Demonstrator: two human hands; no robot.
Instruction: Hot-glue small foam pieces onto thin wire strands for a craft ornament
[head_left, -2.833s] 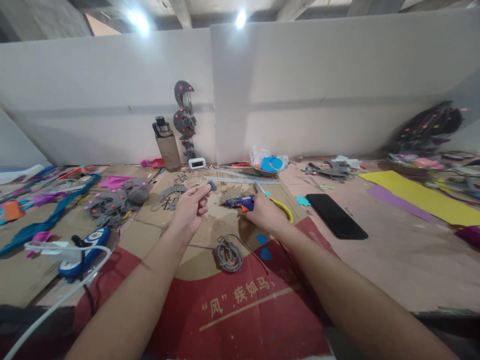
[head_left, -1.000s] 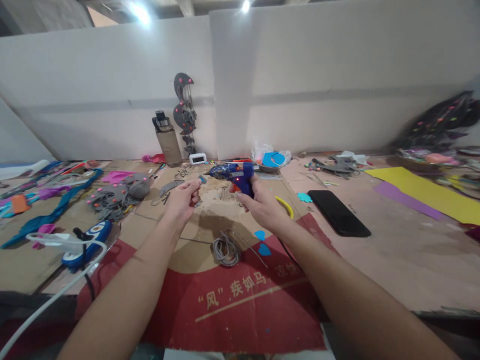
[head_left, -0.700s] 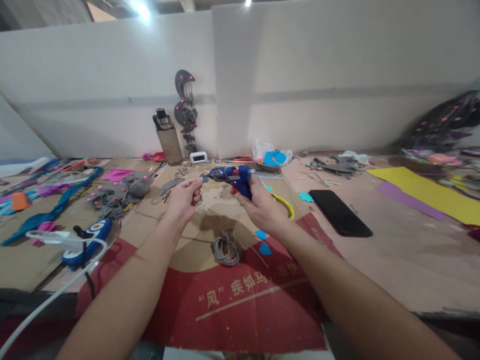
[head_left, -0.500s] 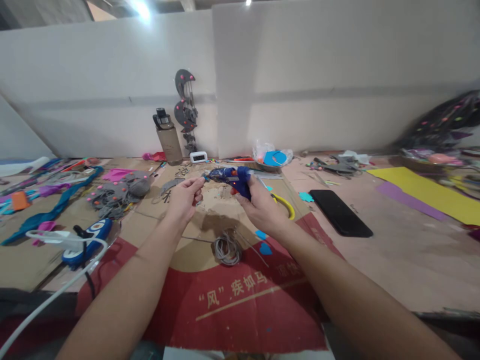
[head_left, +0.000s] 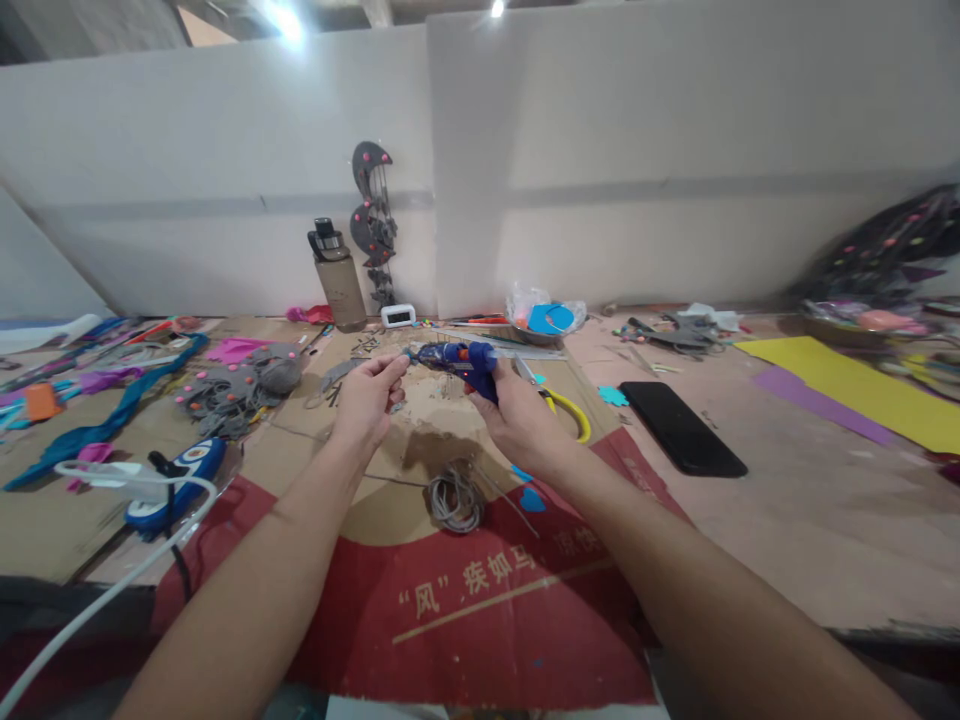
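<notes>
My right hand (head_left: 521, 412) is wrapped round the handle of a blue hot glue gun (head_left: 474, 362), whose nozzle points left. The nozzle reaches the fingertips of my left hand (head_left: 369, 398). Those fingers are pinched on a tiny dark bluish piece, too small to name. Below both hands a coil of grey cord (head_left: 455, 499) lies on a red and brown cardboard sheet (head_left: 480, 640), with one strand running left under my left arm. Blue heart cutouts (head_left: 532, 499) lie beside the coil. Yellow-handled scissors (head_left: 570, 415) rest behind my right hand.
A black phone (head_left: 682, 428) lies to the right, near yellow sheet material (head_left: 855, 385). Grey felt pieces with pink beads (head_left: 240, 385) and a blue power strip (head_left: 176, 485) with a white cable sit left. A bottle (head_left: 340, 285) and a small white clock (head_left: 398, 316) stand at the back wall.
The glue gun has tipped slightly and shifted a little left in my right hand's grip. My left hand stays almost in place.
</notes>
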